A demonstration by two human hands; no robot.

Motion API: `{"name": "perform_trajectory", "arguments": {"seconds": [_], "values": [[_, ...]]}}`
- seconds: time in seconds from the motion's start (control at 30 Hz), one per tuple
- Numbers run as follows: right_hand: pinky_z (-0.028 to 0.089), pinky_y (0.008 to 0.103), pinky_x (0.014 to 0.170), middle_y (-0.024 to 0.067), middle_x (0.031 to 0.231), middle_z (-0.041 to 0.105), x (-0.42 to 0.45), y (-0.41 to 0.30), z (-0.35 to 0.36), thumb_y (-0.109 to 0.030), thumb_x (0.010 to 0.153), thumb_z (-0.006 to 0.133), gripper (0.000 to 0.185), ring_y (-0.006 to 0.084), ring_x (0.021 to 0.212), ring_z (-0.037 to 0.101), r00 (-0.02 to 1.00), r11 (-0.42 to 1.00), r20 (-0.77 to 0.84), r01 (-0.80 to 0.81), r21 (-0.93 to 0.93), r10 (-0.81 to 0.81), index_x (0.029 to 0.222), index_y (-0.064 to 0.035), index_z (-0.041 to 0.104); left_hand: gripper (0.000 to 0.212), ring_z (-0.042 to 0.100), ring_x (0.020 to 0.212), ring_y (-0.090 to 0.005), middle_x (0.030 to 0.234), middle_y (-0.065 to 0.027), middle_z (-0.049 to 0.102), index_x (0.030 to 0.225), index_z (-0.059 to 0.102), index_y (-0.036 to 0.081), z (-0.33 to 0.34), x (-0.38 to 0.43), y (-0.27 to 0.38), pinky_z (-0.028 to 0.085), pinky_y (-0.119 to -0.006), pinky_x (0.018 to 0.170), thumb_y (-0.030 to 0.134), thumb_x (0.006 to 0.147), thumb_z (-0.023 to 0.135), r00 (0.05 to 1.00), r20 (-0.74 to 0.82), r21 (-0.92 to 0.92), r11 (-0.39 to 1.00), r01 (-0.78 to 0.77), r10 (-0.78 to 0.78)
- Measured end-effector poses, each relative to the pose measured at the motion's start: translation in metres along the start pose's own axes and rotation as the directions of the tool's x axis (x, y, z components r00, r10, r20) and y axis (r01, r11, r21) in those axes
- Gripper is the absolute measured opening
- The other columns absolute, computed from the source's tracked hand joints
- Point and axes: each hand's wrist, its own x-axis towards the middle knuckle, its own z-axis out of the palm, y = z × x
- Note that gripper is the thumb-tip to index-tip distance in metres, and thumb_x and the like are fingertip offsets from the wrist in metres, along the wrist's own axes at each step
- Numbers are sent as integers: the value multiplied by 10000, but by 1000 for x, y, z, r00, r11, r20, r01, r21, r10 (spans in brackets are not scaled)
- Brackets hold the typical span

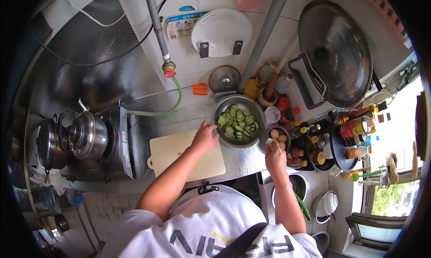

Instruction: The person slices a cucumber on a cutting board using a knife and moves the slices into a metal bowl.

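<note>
A stainless steel bowl (219, 106) holds many cucumber slices (237, 121). My left hand (204, 136) is at its left rim, fingers bent; whether they grip the rim or a slice cannot be told. To the bowl's lower right, my right hand (276, 155) is closed round what looks like a kitchen knife (263, 135), seen nearly edge-on. Just beyond that hand, brown eggs (274, 133) sit in a small bowl. A cream cutting board (205, 160) lies below my left forearm, with a small green piece (180, 154) on it.
A kettle (88, 136) and a lidded pot (48, 143) stand on the stove at left. Sauce bottles (296, 153) crowd the right side, below a large pan lid (336, 52). A mortar with pestle (267, 97) stands behind the bowl. A green gas hose (180, 96) crosses the counter.
</note>
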Motion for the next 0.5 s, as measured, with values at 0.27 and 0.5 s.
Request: {"name": "perform_trajectory", "arguments": {"seconds": [0.27,0.5], "values": [[627,685,825,356,1158,831,-6,2,33,-178,1244,757,237,629,996,792,983,986,-104,158,62,-151,1390,7,736,210,838,1115,-395,1222,-205,835,1226,869,21,-47,-107,-124,684,-510,1011,109,1042,922,966,-156,39,976,214,-205],[641,674,804,344,1101,843,-7,2,44,-195,1239,779,258,596,947,814,974,977,-87,204,-61,-209,1369,28,800,370,814,1257,-418,1387,-208,785,1390,819,67,-63,-191,-172,685,-545,1075,162,1047,919,894,-149,146,885,443,-423]]}}
